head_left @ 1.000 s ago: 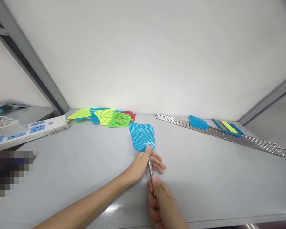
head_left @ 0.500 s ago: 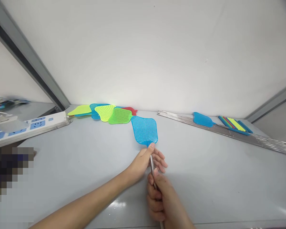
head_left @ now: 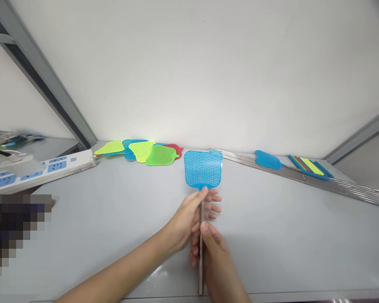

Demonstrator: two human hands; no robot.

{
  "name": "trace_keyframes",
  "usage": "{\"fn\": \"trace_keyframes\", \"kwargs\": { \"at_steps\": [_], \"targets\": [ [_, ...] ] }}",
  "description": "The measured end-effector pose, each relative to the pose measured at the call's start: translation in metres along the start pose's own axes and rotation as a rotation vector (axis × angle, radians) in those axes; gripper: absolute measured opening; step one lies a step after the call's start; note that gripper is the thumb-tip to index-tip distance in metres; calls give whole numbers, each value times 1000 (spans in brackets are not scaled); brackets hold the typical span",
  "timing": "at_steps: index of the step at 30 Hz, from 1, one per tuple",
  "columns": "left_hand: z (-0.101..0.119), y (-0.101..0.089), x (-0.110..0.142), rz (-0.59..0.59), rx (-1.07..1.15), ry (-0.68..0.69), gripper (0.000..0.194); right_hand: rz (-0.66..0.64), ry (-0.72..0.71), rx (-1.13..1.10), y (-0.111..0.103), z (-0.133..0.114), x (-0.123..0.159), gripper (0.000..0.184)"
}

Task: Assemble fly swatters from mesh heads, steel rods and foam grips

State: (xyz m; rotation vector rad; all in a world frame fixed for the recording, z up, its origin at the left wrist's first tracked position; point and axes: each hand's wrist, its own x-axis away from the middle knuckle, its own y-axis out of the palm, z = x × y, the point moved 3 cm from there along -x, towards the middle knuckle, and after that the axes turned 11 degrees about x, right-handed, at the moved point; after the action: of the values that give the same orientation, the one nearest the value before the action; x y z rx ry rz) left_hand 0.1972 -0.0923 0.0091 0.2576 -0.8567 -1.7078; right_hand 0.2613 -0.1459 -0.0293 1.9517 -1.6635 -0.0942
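Note:
A blue fly swatter (head_left: 204, 169) with a perforated square head on a metal rod (head_left: 201, 271) is held upright before me, its head away from me. My left hand (head_left: 189, 214) pinches its neck, thumb on top just below the head, the other fingers extended behind the rod. Lower down, my right hand (head_left: 216, 252) grips the rod between its thumb on top and fingers curled beneath; these fingers are partly blurred. The rod's near end shows below my right thumb, close to the table's front edge.
Swatter heads in yellow, blue, red and green (head_left: 161, 155) lie overlapping at the back left. Metal rods (head_left: 303, 176) stretch along the back right, with a blue swatter (head_left: 268, 160) and coloured plastic tubes (head_left: 312, 166) on them. A white power strip (head_left: 82, 162) lies at left.
The swatter has turned so its head sits straighter and slightly further right. My right hand's fist has loosened, exposing more of the rod. My left hand stays at the neck.

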Motion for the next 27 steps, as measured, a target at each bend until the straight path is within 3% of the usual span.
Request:
{"fn": "trace_keyframes", "kwargs": {
  "at_steps": [4, 8, 10, 12, 15, 18, 20, 23, 25, 27],
  "targets": [
    [-11, -1, 6, -32, -355, -102, 34, 53, -89, 71, -4, -11, -1, 31],
    [-4, 0, 5, -41, -393, 14, 32, 3, -96, 374, -15, -25, 0, 36],
    [4, 0, 4, -51, -387, 92, 33, 107, -164, 586, -28, -40, 3, 37],
    [11, 0, 5, -74, -424, 128, 34, 289, -319, 773, -45, -59, 10, 34],
    [15, 2, 10, -176, -571, -10, 37, 444, -530, 941, -66, -86, 19, 28],
    [20, 5, 18, -248, -837, -114, 36, 481, -486, 935, -88, -100, 20, 34],
    [29, 8, 22, -229, -1043, -12, 34, 521, -387, 838, -105, -107, 16, 44],
    [39, 12, 26, -239, -1323, 167, 37, 765, -498, 832, -124, -127, 18, 55],
    [42, 12, 27, -278, -1472, 224, 37, 704, -512, 939, -126, -140, 17, 54],
    [43, 11, 28, -315, -1567, 242, 34, 473, -404, 1017, -122, -146, 15, 59]
  ]
}}
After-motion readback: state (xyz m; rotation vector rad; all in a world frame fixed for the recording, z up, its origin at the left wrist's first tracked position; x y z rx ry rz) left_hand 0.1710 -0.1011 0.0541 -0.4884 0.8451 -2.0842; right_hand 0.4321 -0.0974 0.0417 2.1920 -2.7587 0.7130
